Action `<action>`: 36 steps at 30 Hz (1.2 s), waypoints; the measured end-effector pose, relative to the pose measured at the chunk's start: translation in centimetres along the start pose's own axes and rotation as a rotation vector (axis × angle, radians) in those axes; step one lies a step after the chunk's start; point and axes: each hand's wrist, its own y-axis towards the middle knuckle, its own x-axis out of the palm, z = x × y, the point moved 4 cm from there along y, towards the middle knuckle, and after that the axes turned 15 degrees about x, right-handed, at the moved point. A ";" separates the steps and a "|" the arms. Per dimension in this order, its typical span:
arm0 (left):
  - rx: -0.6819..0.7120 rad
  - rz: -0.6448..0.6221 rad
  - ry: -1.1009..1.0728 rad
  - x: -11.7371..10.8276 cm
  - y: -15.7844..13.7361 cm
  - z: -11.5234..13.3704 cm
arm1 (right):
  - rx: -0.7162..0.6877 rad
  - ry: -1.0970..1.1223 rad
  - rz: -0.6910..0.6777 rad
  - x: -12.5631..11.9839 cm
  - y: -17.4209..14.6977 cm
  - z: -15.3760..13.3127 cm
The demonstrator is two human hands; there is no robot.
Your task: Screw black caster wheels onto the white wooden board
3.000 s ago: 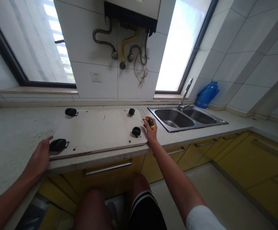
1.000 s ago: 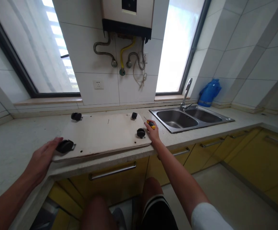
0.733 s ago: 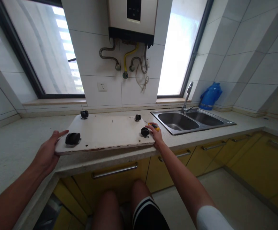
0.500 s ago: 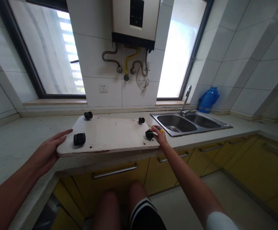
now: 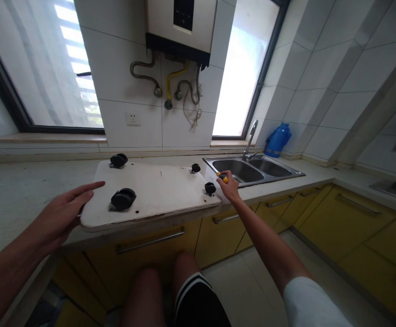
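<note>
A white board (image 5: 163, 188) with rounded corners and a worn edge lies flat on the counter. Black swivel casters stand on it near its corners, among them a large one at the near left (image 5: 123, 199) and a small one at the near right (image 5: 210, 188). My left hand (image 5: 64, 206) grips the board's left edge, index finger and thumb on top, the other fingers partly hidden by the edge. Off the board's right end, my right hand (image 5: 231, 185) is closed around a screwdriver (image 5: 223, 177) with a yellow and black handle. Its shaft points up and left, toward the sink.
A steel double sink (image 5: 242, 171) with a tap (image 5: 250, 138) is set into the counter (image 5: 41, 175) at right. Behind it stands a blue jug-like container (image 5: 278, 140). A water heater (image 5: 180, 27) hangs above. Yellow cabinets (image 5: 165, 243) with bar handles are below.
My right hand has moved right with the screwdriver, away from the near-right caster. The left-side casters have swivelled. The view has turned somewhat to the right, and my left hand stays at the board.
</note>
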 end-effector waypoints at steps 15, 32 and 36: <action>-0.070 -0.028 0.076 -0.1 -1.3 2.7 | -0.105 -0.297 0.027 -2.0 0.5 4.6; 0.408 -0.297 0.631 -3.2 1.9 -1.5 | -0.418 0.013 0.286 -2.7 -10.0 4.5; 0.558 -0.296 0.919 -1.9 0.3 -0.9 | -0.688 -0.179 0.171 -0.4 -14.0 2.7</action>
